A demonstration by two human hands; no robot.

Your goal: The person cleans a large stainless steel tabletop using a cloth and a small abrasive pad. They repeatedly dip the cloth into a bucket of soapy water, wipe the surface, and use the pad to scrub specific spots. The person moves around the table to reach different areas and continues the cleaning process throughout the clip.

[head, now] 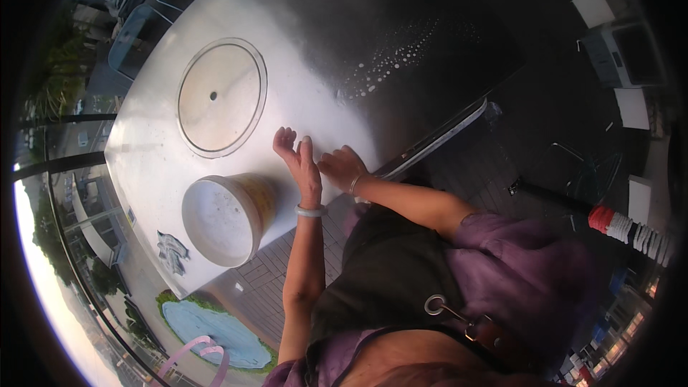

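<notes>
My left hand (300, 164), with a pale bangle on the wrist, is raised over a shiny metal table (301, 91). Its thumb stands apart from loosely bent fingers, and nothing is in it. Close beside it, my right hand (344, 167) has its fingers curled towards the left wrist; the underside is hidden, and contact is unclear. A thin bracelet circles the right wrist. Left of my hands stands a plastic bucket (263, 201) holding whitish, foamy liquid. A crumpled grey cloth (172, 252) lies beyond it, near the table corner.
A round metal cover (223, 99) with a small central hole is set into the tabletop. Water drops (389, 67) dot the dark, glossy part. Glass-like chairs (134, 40) stand past the far edge. A pole wrapped in red and white (602, 217) is at right.
</notes>
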